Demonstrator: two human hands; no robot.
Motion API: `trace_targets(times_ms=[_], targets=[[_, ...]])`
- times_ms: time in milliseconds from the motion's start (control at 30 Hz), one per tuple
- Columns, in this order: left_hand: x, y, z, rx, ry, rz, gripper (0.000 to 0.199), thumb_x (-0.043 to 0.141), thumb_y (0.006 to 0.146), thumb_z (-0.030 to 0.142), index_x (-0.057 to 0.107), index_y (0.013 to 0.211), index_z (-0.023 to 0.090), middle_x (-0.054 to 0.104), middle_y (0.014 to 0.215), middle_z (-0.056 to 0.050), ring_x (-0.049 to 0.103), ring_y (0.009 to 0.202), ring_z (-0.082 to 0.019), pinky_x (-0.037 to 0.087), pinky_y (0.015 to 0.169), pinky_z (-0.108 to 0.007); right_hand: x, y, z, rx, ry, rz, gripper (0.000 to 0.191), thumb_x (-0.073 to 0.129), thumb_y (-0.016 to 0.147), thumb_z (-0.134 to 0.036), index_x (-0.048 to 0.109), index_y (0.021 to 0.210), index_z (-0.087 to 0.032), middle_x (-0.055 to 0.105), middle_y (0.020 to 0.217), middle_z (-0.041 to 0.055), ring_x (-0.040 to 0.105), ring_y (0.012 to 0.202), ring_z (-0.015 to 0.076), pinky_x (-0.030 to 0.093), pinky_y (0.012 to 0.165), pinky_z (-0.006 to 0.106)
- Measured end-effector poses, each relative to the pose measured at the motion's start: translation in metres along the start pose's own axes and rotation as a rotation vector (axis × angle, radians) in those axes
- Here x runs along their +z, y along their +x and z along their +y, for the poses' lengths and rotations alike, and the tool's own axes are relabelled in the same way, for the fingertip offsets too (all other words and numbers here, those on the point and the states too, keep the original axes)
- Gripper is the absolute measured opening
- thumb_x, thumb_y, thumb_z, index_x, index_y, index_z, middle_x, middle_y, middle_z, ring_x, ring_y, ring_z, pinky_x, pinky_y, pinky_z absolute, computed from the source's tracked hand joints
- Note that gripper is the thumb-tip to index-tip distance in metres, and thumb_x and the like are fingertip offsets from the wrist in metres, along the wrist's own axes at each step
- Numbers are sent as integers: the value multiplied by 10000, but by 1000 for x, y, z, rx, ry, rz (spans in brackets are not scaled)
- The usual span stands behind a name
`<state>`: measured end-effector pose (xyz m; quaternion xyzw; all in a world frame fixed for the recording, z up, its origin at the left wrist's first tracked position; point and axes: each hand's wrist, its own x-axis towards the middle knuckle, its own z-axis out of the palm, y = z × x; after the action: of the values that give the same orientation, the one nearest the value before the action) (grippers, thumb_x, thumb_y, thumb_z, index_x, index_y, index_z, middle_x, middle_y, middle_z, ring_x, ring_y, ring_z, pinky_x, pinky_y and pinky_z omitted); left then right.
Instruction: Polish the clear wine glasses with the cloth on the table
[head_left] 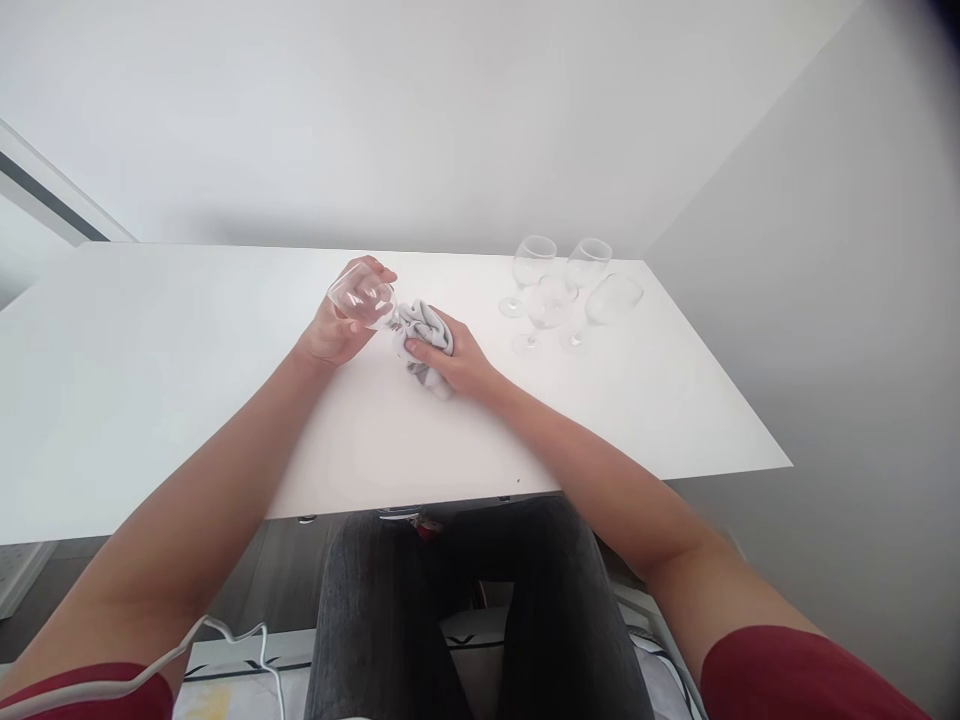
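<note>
My left hand (337, 325) is wrapped round the bowl of a clear wine glass (361, 296), which lies tilted on its side above the table. The glass's rim points up and to the left, its stem to the right. A crumpled light grey cloth (427, 335) is gripped in my right hand (461, 360), thumb on top, against the stem end of the glass. The cloth covers the glass's foot and part of its stem.
Several clear wine glasses (534, 262) stand upright on the right of the white table (187, 400). A wall (337, 120) runs behind the table, another (840, 300) on the right. A white cable (150, 672) crosses my left arm.
</note>
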<state>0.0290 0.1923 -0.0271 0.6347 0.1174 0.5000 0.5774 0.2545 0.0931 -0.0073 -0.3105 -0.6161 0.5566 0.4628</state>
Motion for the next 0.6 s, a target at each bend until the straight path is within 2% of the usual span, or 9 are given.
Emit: trace_targets(times_ms=[33,100,200,267,367,500,533,600], targets=[[0,0,0,6,-2,-4,802,1034,536,482,695,1250,347,671,1224,-41,634,1034,-195,530,788,-287,1,0,0,-36,-46,25,430,802,857,-562,642,1062,-219,694,963,22,657,866,168,603,776,305],[-1,0,1,9,18,-19,807,1039,546,452,689,1265,339,675,1227,-50,623,1018,-189,530,789,-290,1,1,2,-15,-51,6,434,818,846,-549,647,1079,-225,701,960,23,666,869,179,607,781,321],[1,-1,2,17,56,-49,816,1044,541,473,693,1261,322,681,1204,-67,625,1041,-205,550,824,-318,-2,4,5,144,112,-112,470,762,874,-636,637,1014,-204,708,785,26,679,716,189,580,674,319],[2,-1,2,20,73,-60,817,1043,537,496,694,1256,327,677,1217,-67,630,1037,-205,562,833,-333,-4,6,8,222,180,-127,516,679,904,-712,633,959,-201,693,688,27,668,639,195,556,629,319],[4,-1,2,0,123,-18,842,1044,505,549,688,1237,332,676,1203,-66,646,1054,-230,573,831,-359,-4,7,10,149,44,69,488,673,905,-700,639,888,-213,693,707,19,648,652,179,545,657,312],[5,0,3,9,205,72,876,1007,480,683,681,1208,319,681,1130,-71,665,1104,-272,583,858,-383,-2,6,10,-39,-321,421,270,721,873,-437,582,778,-226,620,752,-19,561,727,154,508,711,298],[5,0,4,16,213,76,878,991,482,716,684,1199,314,680,1110,-71,667,1100,-275,585,854,-381,-2,5,10,-41,-370,462,231,714,849,-378,559,766,-228,594,749,-24,539,726,153,495,702,297],[5,0,5,17,213,80,855,974,490,740,695,1170,303,675,1095,-69,667,1086,-272,586,842,-369,-2,5,11,-26,-423,462,178,693,802,-303,534,769,-230,566,764,-26,513,719,150,472,680,294]])
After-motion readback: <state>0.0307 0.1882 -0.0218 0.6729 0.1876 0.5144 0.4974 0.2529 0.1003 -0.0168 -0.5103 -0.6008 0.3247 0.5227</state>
